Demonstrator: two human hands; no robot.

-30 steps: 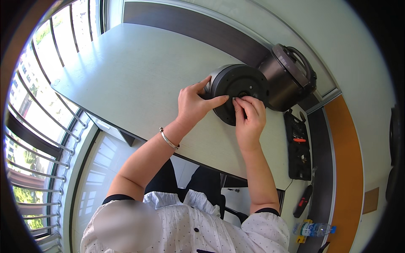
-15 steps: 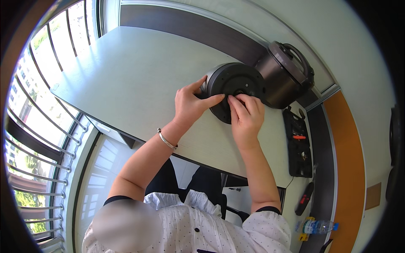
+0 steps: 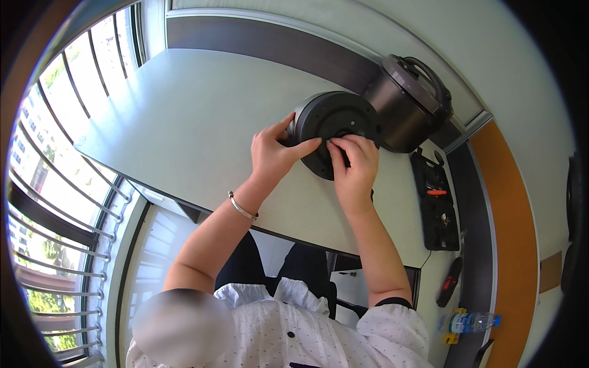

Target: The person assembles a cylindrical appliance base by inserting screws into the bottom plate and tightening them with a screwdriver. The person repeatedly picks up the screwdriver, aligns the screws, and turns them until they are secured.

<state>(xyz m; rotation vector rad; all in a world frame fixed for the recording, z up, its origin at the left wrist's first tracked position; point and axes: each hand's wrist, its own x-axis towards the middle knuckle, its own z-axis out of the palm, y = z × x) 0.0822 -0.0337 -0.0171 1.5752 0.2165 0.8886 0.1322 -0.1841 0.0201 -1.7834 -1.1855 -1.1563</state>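
Note:
A round appliance (image 3: 331,113) with a silver side and a black disc-shaped base rests on the table, its base turned toward me. My left hand (image 3: 273,150) grips its left edge, fingers on the silver side and thumb pressed on the black base. At the middle of that base, my right hand (image 3: 356,170) has thumb and fingertips pinched together, close to the left thumb's tip. Whatever lies between those right fingertips is too small or hidden to make out. A small light screw-like dot shows on the base above the right hand.
A dark lidded cooker (image 3: 406,104) with a handle stands just behind and right of the appliance. Along the right lie a black tool case (image 3: 437,202) with an orange-red tool, a black-and-red tool (image 3: 450,282) and a clear water bottle (image 3: 471,322). A barred window is at left.
The whole view has shifted slightly. Both hands keep nearly the same places on the appliance, with the right fingertips still pinched at its base.

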